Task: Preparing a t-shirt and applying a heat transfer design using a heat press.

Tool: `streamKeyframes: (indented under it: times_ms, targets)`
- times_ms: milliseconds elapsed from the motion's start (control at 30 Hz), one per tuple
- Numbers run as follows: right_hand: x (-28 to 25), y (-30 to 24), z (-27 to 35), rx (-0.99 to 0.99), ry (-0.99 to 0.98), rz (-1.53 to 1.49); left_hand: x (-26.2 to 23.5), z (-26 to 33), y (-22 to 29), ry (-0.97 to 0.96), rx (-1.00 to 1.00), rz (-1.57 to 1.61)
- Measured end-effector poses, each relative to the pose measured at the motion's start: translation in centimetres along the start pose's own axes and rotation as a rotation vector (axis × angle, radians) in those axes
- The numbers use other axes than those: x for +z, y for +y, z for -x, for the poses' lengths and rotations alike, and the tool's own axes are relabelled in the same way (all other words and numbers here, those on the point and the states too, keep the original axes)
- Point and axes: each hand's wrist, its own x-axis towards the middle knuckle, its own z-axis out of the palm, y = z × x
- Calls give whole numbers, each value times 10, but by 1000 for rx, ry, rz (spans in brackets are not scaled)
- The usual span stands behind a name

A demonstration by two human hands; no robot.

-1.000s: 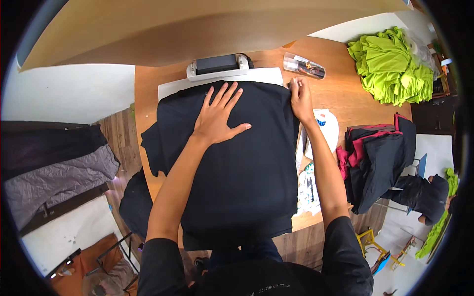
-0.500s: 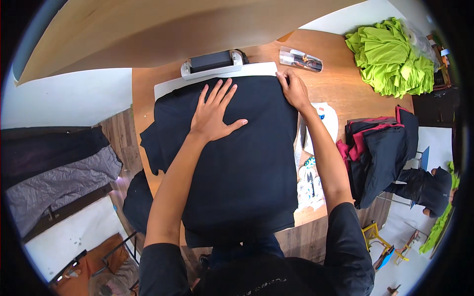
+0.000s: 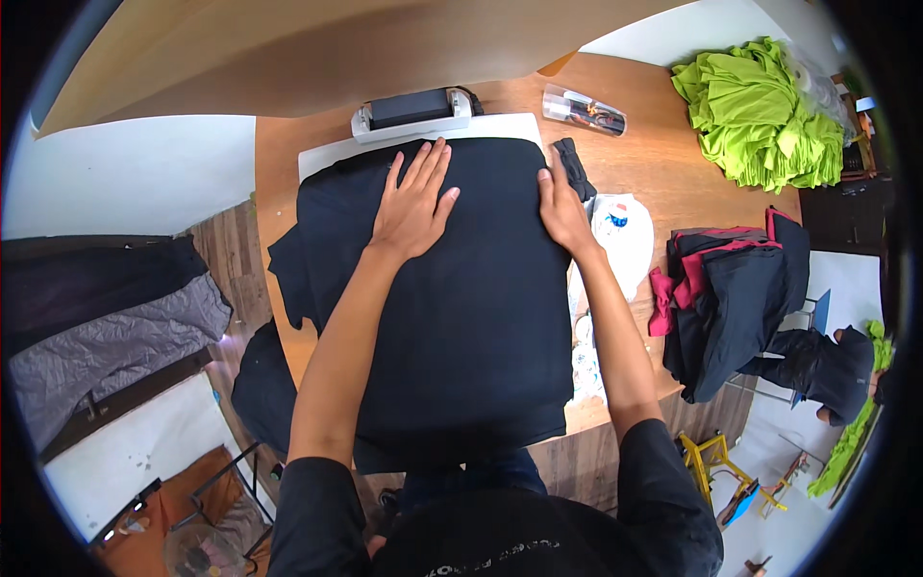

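Observation:
A black T-shirt (image 3: 461, 308) is spread over a white board (image 3: 514, 127), whose far edge shows beyond the cloth. One dark sleeve (image 3: 291, 274) sticks out at the left. My left hand (image 3: 411, 204) lies flat on the upper left of the shirt, fingers stretched out and pointing away from me. At the upper right edge, my right hand (image 3: 564, 213) rests with its thumb on the cloth and its index finger straight along the side. Just past that hand lies a bunched strip of black cloth (image 3: 574, 171).
A dark roller-like device in a white housing (image 3: 411, 113) stands behind the board. A clear tube (image 3: 584, 110) lies on the wooden table (image 3: 663, 163). White printed sheets (image 3: 625, 245), a lime-green cloth pile (image 3: 760, 115) and black-and-red garments (image 3: 726, 308) are on the right. Another person (image 3: 832, 370) is far right.
My right hand has drawn back from the board's far right corner to the shirt's side edge. The bunched black strip now shows beside it. My left hand still lies on the shirt.

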Motion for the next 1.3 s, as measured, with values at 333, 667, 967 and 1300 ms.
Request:
streamKeyframes:
  times_ms: [333,667,967,1300]
  targets:
    - [68,-18,108,-540,119,552,8,-14,-11,62,-3,4]
    - [39,28,130,-218,407,142,-4,-4,31,105,61,28]
    - [37,23,99,-353,125,147,3,160,123,-369,330,546]
    - [64,-22,29,-739,128,462,22,15,20,80,-24,107]
